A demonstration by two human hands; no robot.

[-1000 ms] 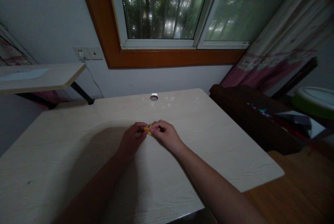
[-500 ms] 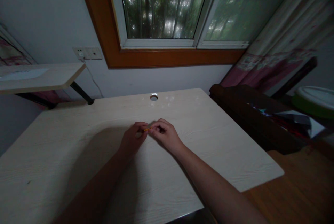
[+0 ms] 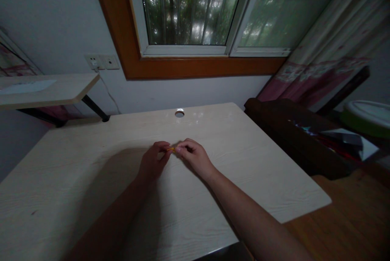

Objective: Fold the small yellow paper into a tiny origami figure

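Note:
Both hands meet over the middle of the pale wood-grain desk (image 3: 256,163). Between them is a small, thin yellow-orange piece (image 3: 172,149), too small for me to name its kind. My left hand (image 3: 152,161) pinches its left end between thumb and fingers. From the other side, my right hand (image 3: 195,155) pinches the right end, its fingertips hiding part of the piece. A narrow gap separates the two sets of fingertips, and the yellow-orange piece shows across it.
A raised shelf (image 3: 73,90) on black legs stands at the desk's left rear. Behind the desk are a round cable hole (image 3: 179,113) near its back edge, a wall socket (image 3: 102,62) and a window. Dark wooden furniture (image 3: 283,131) stands along the right.
My left hand has shifted slightly left, so the gap between the fingertips is wider and more of the yellow-orange piece shows. My right hand is almost where it was.

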